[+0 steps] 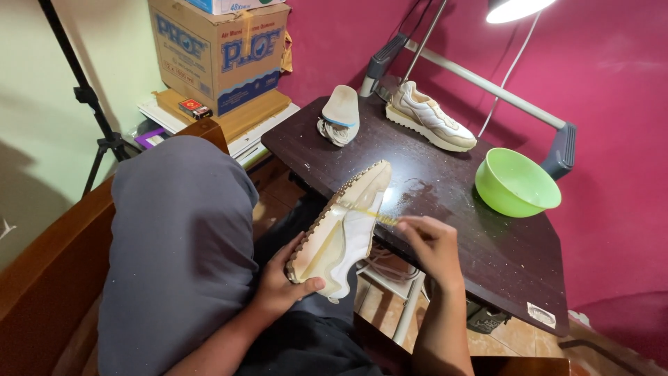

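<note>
My left hand (285, 282) grips the heel end of a cream and white sneaker (344, 230), held on its side with the studded sole facing left and its toe resting against the edge of the dark table (501, 257). My right hand (431, 244) pinches a thin yellow brush (369, 212) whose tip lies across the sneaker's side.
On the table stand a second cream sneaker (431, 118), an insole with bundled laces (339, 115) and a green bowl (516, 183). A lamp (515, 8) shines from above. A cardboard box (219, 49) on a stack sits at back left, with a tripod (90, 97) beside it.
</note>
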